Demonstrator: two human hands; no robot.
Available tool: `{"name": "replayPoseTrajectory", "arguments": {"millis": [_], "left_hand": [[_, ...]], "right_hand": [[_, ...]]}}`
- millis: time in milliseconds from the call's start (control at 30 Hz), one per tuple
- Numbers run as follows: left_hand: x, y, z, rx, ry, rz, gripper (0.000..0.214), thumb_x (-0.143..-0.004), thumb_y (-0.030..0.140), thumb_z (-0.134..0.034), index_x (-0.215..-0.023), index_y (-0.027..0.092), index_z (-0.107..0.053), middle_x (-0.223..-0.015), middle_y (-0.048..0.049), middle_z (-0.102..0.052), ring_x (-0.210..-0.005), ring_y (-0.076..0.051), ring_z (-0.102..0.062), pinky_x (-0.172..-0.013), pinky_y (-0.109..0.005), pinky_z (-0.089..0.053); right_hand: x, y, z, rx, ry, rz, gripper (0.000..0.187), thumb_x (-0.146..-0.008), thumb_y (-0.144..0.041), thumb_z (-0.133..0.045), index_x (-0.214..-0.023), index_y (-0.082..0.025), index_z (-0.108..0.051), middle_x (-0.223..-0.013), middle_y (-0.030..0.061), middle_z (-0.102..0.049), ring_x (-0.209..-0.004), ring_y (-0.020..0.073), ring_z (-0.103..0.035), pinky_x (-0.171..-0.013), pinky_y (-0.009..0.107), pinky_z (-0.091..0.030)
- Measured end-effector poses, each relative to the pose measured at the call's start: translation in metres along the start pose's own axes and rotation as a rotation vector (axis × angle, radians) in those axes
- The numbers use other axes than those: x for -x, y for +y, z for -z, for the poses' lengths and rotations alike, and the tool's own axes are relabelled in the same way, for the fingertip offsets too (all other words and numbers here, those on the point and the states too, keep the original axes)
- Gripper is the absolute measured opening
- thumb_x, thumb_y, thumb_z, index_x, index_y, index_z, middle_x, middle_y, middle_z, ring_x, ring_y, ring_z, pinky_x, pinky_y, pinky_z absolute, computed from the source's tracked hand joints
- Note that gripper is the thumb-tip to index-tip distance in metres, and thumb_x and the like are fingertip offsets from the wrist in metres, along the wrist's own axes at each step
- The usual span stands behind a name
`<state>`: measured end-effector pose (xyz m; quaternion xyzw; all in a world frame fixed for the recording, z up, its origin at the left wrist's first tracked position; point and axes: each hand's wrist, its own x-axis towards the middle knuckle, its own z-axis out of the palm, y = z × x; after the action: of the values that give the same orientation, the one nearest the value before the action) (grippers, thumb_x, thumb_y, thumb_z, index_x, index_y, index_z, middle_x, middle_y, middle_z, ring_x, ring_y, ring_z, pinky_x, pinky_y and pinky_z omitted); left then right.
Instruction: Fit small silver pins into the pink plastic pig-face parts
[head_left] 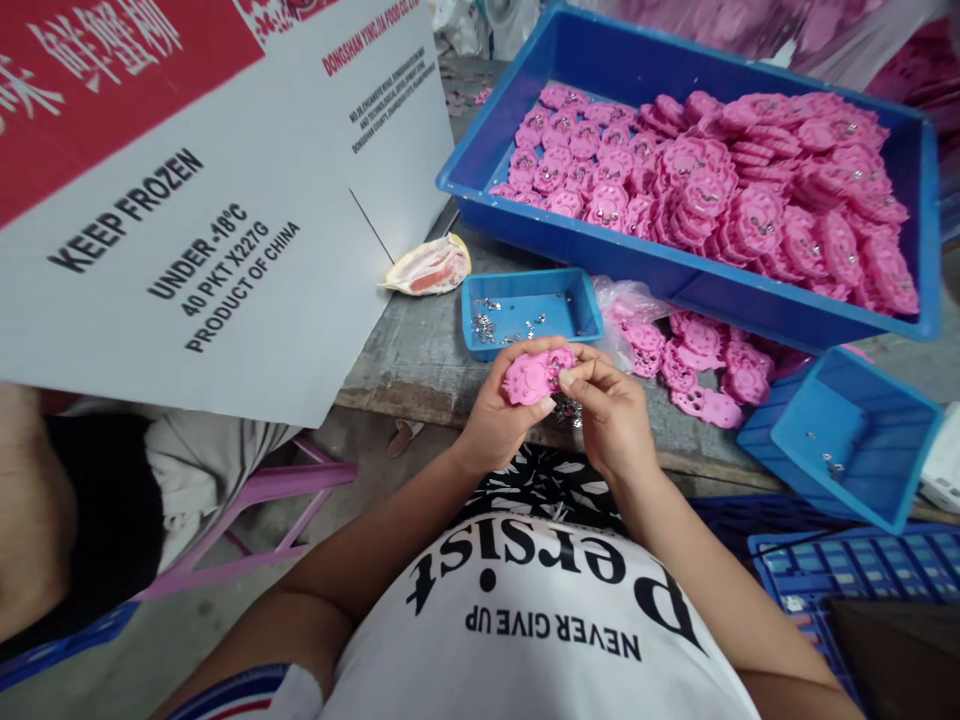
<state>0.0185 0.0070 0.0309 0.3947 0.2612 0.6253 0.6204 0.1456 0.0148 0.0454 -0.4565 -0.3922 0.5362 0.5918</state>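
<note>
My left hand [501,425] is closed around a pink plastic piece [531,378] with a scalloped edge, held over the table's front edge. Thumb and fingertips of my right hand [615,410] pinch at the right end of that piece, where small metal bits show. Whatever lies between the right fingertips is too small to make out. Just beyond my hands stands a small blue tray [532,300] with loose silvery metal parts in it. More pink pieces [701,365] lie on the table to the right of my hands, beside a clear plastic bag [626,310].
A large blue bin [675,270] full of pink pieces fills the back right. A tilted blue container [832,430] sits at the right edge. On the left stands a big printed carton [225,230], with a fruit peel [429,268] beside it. Part of another person [90,500] shows at far left.
</note>
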Motion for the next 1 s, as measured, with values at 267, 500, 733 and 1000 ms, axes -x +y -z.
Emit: {"name": "replayPoseTrajectory", "arguments": {"millis": [267, 500, 733, 1000], "left_hand": [[0.001, -0.002, -0.001, -0.028, 0.003, -0.008, 0.045, -0.076, 0.018, -0.083, -0.115, 0.029, -0.062, -0.136, -0.004, -0.066, -0.138, -0.025, -0.055, -0.123, -0.047, -0.036], [0.001, -0.004, 0.0, -0.025, -0.02, -0.045, 0.044, -0.079, 0.016, -0.08, -0.116, 0.03, -0.062, -0.137, -0.003, -0.065, -0.137, -0.023, -0.056, -0.123, -0.046, -0.035], [0.003, -0.007, 0.001, -0.046, 0.025, -0.032, 0.047, -0.077, 0.017, -0.083, -0.118, 0.03, -0.064, -0.136, -0.0034, -0.067, -0.138, -0.024, -0.055, -0.124, -0.045, -0.034], [0.001, 0.003, -0.003, 0.102, 0.116, 0.115, 0.071, -0.074, 0.018, -0.083, -0.14, 0.03, -0.058, -0.14, -0.0064, -0.066, -0.136, -0.024, -0.057, -0.121, -0.041, -0.036]], "right_hand": [[0.0, 0.003, -0.001, 0.013, -0.011, 0.012, 0.02, -0.067, -0.032, -0.087, -0.063, -0.023, -0.07, -0.115, 0.0061, -0.065, -0.117, 0.0283, -0.059, -0.111, 0.049, -0.042], [0.0, 0.004, 0.0, -0.017, -0.017, 0.013, 0.014, -0.069, -0.025, -0.083, -0.064, -0.023, -0.07, -0.114, 0.0057, -0.064, -0.117, 0.0272, -0.059, -0.11, 0.048, -0.042], [0.001, 0.014, -0.002, 0.065, -0.019, 0.091, 0.018, -0.075, -0.031, -0.081, -0.075, -0.024, -0.065, -0.12, 0.0063, -0.064, -0.12, 0.026, -0.058, -0.111, 0.046, -0.043], [-0.001, 0.011, -0.001, -0.074, -0.049, 0.057, 0.017, -0.075, -0.03, -0.079, -0.08, -0.025, -0.063, -0.12, 0.0057, -0.067, -0.121, 0.026, -0.059, -0.109, 0.047, -0.043]]}}
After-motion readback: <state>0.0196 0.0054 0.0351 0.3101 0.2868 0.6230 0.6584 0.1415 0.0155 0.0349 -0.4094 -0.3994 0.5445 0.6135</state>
